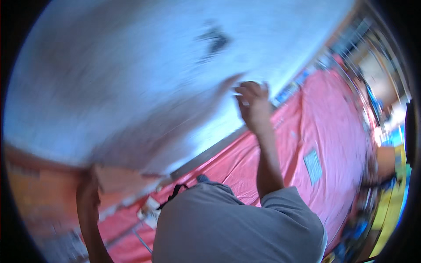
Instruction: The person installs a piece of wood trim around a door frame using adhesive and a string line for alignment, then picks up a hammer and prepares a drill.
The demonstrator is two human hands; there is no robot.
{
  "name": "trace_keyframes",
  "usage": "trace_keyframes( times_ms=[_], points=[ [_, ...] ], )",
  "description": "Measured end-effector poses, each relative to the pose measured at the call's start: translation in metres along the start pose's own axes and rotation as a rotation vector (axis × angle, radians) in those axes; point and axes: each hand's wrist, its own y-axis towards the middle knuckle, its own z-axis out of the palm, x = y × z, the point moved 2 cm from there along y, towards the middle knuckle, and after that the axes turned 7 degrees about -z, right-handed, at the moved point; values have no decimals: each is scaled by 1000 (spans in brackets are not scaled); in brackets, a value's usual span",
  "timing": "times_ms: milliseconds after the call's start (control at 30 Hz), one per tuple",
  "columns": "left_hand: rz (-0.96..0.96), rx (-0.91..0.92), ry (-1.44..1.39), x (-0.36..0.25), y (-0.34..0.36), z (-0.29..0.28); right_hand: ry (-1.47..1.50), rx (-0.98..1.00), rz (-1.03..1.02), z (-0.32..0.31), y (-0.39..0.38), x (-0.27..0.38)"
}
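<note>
Over the large white surface (pixel 127 65), likely a wall, the right hand (pixel 252 98) is half-curled, blur hiding any grip, while the left hand (pixel 89 186), at its lower-left edge, is too smeared to read. A dark patch (pixel 216 40) marks the white surface, but what is finished or left there cannot be judged. To its right lie a creased pink sheet (pixel 329 127) and blurred clutter (pixel 359 232).

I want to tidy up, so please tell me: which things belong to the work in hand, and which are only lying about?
Work, it seems:
large pale surface
left hand, near its lower edge
right hand, over it; anything held is too blurred

Apparently lying about:
grey-blue rectangle on the pink sheet
yellow thing at far right
</note>
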Motion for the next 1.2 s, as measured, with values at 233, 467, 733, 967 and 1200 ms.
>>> trace_keyframes(
  times_ms=[233,467,733,967,1200],
  points=[
    [-95,120,-86,10,27,-24,151,-149,316,-30,0,-16],
    [-77,24,-148,21,26,-24,1330,-585,918,11,5,-49],
    [-118,80,-146,0,11,-9,1050,-589,877,-15,-15,-35],
    [-108,121,-165,-2,10,-2,847,-485,869,-25,-33,-40],
    [-160,125,-135,0,18,-11,929,-421,805,-6,-27,-44]
  ],
)
